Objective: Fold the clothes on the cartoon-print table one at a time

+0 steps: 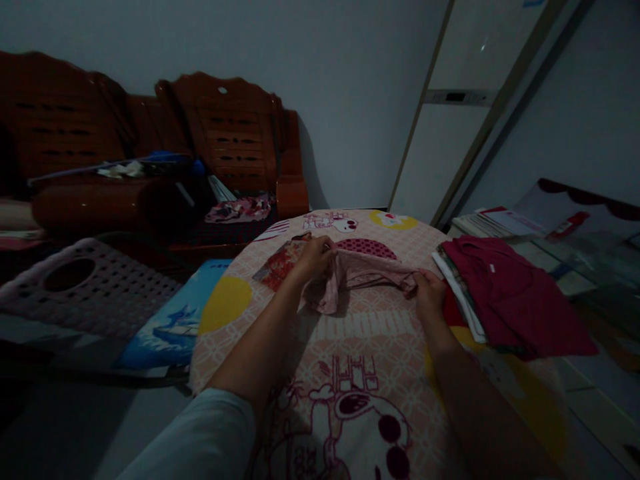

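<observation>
A wooden sofa (150,153) fills the far left against the wall, its seat cluttered with cloth and loose items. Nearer, a round table (350,373) under a printed cover with cartoon figures and yellow circles takes up the middle; its left edge curves down past a blue picture board (170,320) and a pale perforated plastic panel (90,280) lying beside it. The near half of the table lies bare between the two forearms, while the far rim beyond the hands has only a narrow open strip. At the right edge a dark red garment (515,300) lies folded over a stack of papers (463,293), crowding that side. A small red patterned cloth (277,263) lies flat just left of the hands. In the centre a pinkish garment (360,273) is stretched sideways just above the cover. The left hand (313,257) is closed on its bunched left end, and the right hand (430,293) pinches its right end, close to the papers' edge.
</observation>
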{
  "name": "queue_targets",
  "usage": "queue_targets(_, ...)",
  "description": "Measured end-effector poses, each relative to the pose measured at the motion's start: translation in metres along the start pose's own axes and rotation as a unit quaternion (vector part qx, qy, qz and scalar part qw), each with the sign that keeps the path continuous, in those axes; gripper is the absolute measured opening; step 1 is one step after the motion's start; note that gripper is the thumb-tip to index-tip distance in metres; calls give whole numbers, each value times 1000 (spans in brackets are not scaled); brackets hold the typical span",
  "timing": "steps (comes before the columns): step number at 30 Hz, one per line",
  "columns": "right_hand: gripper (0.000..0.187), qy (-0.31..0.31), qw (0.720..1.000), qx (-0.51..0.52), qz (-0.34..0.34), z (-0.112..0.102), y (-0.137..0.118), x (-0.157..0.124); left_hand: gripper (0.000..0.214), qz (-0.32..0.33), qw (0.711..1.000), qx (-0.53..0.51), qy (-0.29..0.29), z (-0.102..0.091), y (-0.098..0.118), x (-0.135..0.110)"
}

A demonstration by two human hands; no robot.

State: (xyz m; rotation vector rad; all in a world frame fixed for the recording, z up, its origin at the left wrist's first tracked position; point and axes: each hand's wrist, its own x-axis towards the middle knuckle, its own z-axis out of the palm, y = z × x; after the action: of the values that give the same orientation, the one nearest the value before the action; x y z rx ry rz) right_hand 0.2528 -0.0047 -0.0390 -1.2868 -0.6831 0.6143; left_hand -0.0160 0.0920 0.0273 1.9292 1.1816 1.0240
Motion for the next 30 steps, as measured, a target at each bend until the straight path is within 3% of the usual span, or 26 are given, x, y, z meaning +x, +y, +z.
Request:
queue_targets(2,26,4,1000,27,8,0,0,1,4,2,998,-50,-31,6,1,-2)
queue_targets(4,25,12,998,59,23,-1,0,1,15,39,995,-57,-75,10,4,-5)
queue_targets(6,25,20,996,83,34,-2,1,2,25,80,987,-22,-136,11,9,-8)
queue_targets(11,19,60,993,103,15,-10,1,10,27,118,944,75,-299,0,23,-14)
queue_targets(14,14,110,987,118,4,-18,0,19,61,124,897,185,-382,1,22,-16)
queue_targets(16,11,133,984,118,4,-22,-1,23,85,131,866,268,-401,7,19,-17)
queue_targets(19,14,122,986,113,5,-25,-2,24,82,129,858,327,-374,18,11,-16)
queue_targets(22,19,78,989,123,2,-23,-3,20,54,91,913,292,-268,20,1,-14)
queue_targets(25,20,46,990,130,19,-21,-5,15,26,36,974,116,-193,11,-4,-13)
queue_targets(27,21,30,991,126,31,-20,-7,13,16,-5,984,-3,-178,3,-2,-13)
queue_targets(30,22,6,993,111,43,-19,-9,11,30,-65,974,-160,-143,-5,2,-13)
